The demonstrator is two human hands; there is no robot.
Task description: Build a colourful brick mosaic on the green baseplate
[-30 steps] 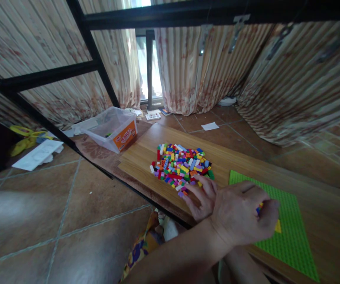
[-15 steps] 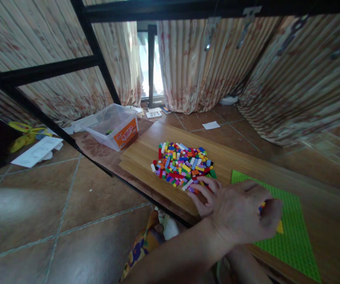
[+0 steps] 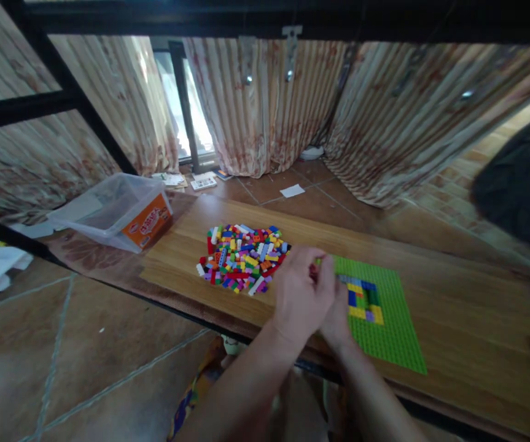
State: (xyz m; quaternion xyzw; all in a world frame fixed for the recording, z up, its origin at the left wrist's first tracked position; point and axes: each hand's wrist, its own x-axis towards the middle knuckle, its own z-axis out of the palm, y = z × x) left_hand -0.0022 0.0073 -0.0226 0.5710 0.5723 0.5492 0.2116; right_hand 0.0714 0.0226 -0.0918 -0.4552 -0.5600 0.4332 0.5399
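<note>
My left hand [image 3: 299,291] is over the table between the brick pile and the baseplate, its fingers curled closed. A dark red bit [image 3: 313,271] shows at its fingertips, too small and blurred to name. Tucked against it, my right hand [image 3: 337,316] is bent closed, its fingertips mostly hidden behind the left hand. Left of both lies a heap of mixed toy building bricks [image 3: 241,258]. On the right lies a green studded baseplate [image 3: 398,331], bearing a roughly square outline of blue, yellow, grey and purple bricks [image 3: 359,312]; its left side is partly covered by my right hand.
A clear plastic bin [image 3: 103,209] with an orange label stands at the left end of the wooden tabletop [image 3: 467,313]. Black frame bars [image 3: 265,21] cross above. Papers [image 3: 292,191] lie on the tiled floor, before striped curtains [image 3: 265,110].
My right hand has left the brick heap. My left hand has come off the baseplate, and my arms are uncrossed with the hands together. The view has turned right, uncovering the brick outline.
</note>
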